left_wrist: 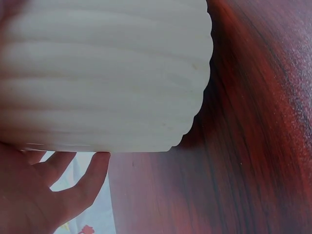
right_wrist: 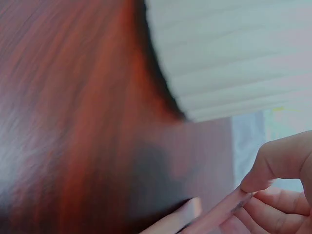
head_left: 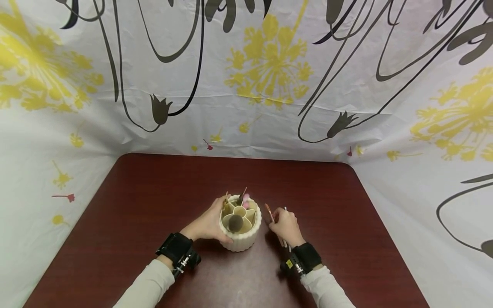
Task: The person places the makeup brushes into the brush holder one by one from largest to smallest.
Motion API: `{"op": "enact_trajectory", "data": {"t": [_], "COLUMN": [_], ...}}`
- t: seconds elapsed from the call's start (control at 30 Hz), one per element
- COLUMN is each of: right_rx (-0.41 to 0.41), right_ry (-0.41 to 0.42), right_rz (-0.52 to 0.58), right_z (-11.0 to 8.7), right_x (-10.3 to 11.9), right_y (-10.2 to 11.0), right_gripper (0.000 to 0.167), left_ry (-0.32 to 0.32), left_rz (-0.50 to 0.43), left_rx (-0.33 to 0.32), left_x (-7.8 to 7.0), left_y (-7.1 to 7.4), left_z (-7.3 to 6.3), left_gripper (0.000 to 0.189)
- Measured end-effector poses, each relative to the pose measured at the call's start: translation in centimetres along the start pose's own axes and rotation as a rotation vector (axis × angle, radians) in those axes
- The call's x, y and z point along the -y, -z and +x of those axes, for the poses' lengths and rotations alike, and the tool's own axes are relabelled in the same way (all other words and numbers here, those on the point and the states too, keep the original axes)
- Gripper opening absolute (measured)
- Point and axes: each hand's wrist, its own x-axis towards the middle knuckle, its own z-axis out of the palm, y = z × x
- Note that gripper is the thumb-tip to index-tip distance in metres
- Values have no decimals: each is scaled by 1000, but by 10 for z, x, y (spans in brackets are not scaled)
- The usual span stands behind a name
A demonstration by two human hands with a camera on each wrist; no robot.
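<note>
A cream, ribbed round brush holder [head_left: 240, 244] with petal-shaped compartments stands on the table, its wall filling much of the left wrist view. My left hand [head_left: 206, 222] grips it from the left side, thumb near the front and fingers round the back. Inside the holder are a fluffy round makeup brush [head_left: 236, 223], a pink item [head_left: 246, 201] and a few slim sticks at the back. Just right of the holder, my right hand [head_left: 287, 227] pinches slim makeup brushes [head_left: 269, 212] between thumb and fingers. Their pale pinkish handles [right_wrist: 222, 210] show in the right wrist view; their exact number is unclear.
The dark red-brown wooden table [head_left: 165, 184] reaches to a white patterned cloth [head_left: 254, 124] hanging behind and at both sides. Black straps with small cameras sit on both wrists.
</note>
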Motion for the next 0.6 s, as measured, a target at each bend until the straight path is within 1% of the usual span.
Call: {"op": "enact_trajectory", "data": {"t": [0.13, 0.23, 0.43, 0.6], "right_rx": [-40, -68, -101, -134], "right_ry": [38, 66, 107, 149], "right_rz": [95, 145, 185, 190], "right_z": [-1, -2, -4, -6], "right_x": [10, 17, 27, 32], "right_y": [13, 23, 37, 44], "right_gripper": [18, 22, 24, 20], "left_ry": [-15, -21, -15, -13], "left_rz": [8, 13, 6, 0], "left_rx": [-4, -3, 0, -1], "left_x": [1, 0, -2, -1], "left_y": [0, 0, 1, 1], "left_z": [1, 2, 2, 0], "left_gripper": [126, 125, 122, 122]}}
